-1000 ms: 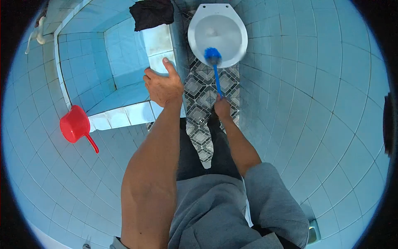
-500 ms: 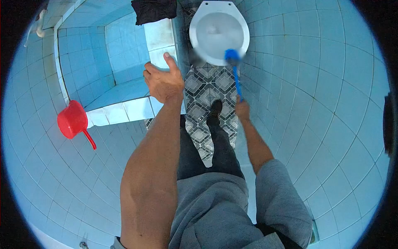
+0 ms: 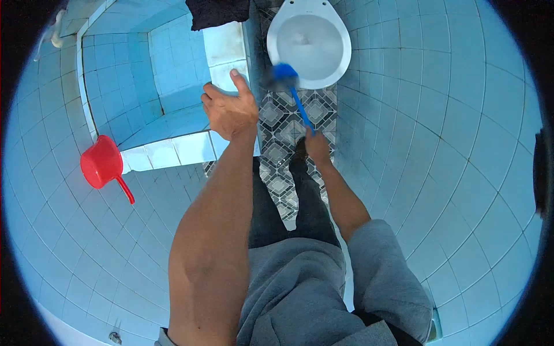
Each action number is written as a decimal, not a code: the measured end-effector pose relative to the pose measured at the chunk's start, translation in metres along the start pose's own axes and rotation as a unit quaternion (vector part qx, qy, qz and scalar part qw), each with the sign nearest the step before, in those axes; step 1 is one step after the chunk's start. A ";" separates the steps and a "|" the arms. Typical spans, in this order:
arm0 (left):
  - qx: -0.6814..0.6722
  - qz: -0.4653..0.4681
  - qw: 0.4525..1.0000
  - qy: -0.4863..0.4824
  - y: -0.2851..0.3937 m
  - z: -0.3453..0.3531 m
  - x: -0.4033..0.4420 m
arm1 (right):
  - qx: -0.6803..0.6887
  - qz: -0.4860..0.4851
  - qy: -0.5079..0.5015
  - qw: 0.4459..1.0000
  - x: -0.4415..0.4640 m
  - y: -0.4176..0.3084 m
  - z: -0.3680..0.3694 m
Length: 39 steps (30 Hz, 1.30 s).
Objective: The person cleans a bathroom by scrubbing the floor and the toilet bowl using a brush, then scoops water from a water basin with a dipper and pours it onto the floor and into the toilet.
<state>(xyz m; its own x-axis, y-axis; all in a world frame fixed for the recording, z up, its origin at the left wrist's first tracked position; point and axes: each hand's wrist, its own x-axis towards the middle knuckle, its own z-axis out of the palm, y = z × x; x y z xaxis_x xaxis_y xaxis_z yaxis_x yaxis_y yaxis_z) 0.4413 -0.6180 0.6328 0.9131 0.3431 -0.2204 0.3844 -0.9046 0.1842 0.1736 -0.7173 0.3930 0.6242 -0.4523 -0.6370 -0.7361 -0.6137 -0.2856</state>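
Note:
Gripped in my right hand (image 3: pixel 317 146) is the handle of a blue toilet brush (image 3: pixel 301 108). Its bristle head (image 3: pixel 284 72) is at the front left edge of the white toilet bowl (image 3: pixel 341 47); whether it touches the rim I cannot tell. My left hand (image 3: pixel 232 109) is at the inner corner of the tiled ledge (image 3: pixel 228 46), fingers spread and holding nothing. The fingertips are partly hidden, and the palm appears to rest on the ledge.
A red dipper (image 3: pixel 101 162) hangs at the left end of the ledge of a blue-tiled basin (image 3: pixel 121 75). Dark cloth (image 3: pixel 218 12) lies on the ledge's far end. A tiled wall (image 3: pixel 427 104) rises close on my right. Patterned floor tiles (image 3: pixel 277 135) lie below.
My right hand and the brush have swung left, taking the bristle head from the bowl's front right to its front left. My left hand stays on the ledge. The view has shifted slightly.

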 end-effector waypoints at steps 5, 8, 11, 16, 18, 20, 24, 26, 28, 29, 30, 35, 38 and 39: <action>-0.005 0.002 1.000 0.004 -0.002 0.001 0.002 | 0.047 0.111 -0.066 0.991 -0.041 -0.004 -0.037; -0.006 -0.001 1.000 0.002 0.001 -0.003 0.001 | 0.078 0.066 -0.056 0.993 0.007 -0.050 -0.049; -0.007 -0.004 1.000 0.003 0.000 0.000 0.001 | 0.089 0.022 0.002 0.996 0.071 -0.106 -0.064; -0.021 0.002 1.000 0.008 0.001 -0.001 0.002 | 0.089 -0.031 0.012 0.996 0.085 -0.102 -0.058; -0.019 0.004 1.000 0.003 -0.001 -0.001 0.003 | 0.074 -0.019 -0.005 0.997 0.050 -0.075 -0.046; -0.025 0.009 1.000 0.008 -0.003 -0.001 0.003 | 0.089 0.080 -0.041 0.992 0.000 -0.064 -0.050; -0.025 0.010 1.000 0.002 -0.001 -0.002 0.005 | 0.088 0.078 -0.031 0.993 -0.006 -0.065 -0.041; -0.027 0.009 1.000 0.009 0.000 -0.002 0.005 | 0.086 0.084 0.002 0.993 0.028 -0.088 -0.043; -0.029 0.009 0.999 0.014 0.000 -0.002 0.004 | 0.094 0.017 0.027 0.995 0.083 -0.103 -0.046; -0.030 0.007 0.999 0.009 0.000 -0.002 0.005 | 0.089 0.008 0.036 0.995 0.106 -0.116 -0.060; -0.029 0.004 1.000 0.003 0.000 -0.002 0.004 | 0.085 -0.001 0.044 0.995 0.127 -0.128 -0.076; -0.017 0.005 1.000 0.003 0.000 -0.001 0.003 | 0.021 -0.011 0.110 0.994 0.219 -0.111 -0.120; -0.018 0.003 1.000 0.002 -0.001 0.002 0.005 | 0.044 0.029 0.082 0.995 0.228 -0.101 -0.152; -0.019 0.002 1.000 0.003 -0.001 0.001 0.005 | 0.085 0.086 0.100 0.988 0.236 -0.088 -0.148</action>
<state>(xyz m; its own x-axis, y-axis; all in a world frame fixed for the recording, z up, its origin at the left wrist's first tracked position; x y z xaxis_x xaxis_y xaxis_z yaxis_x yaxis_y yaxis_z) 0.4454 -0.6159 0.6302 0.9157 0.3406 -0.2134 0.3849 -0.8959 0.2218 0.4245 -0.8661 0.3734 0.5121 -0.6700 -0.5374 -0.8589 -0.4058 -0.3125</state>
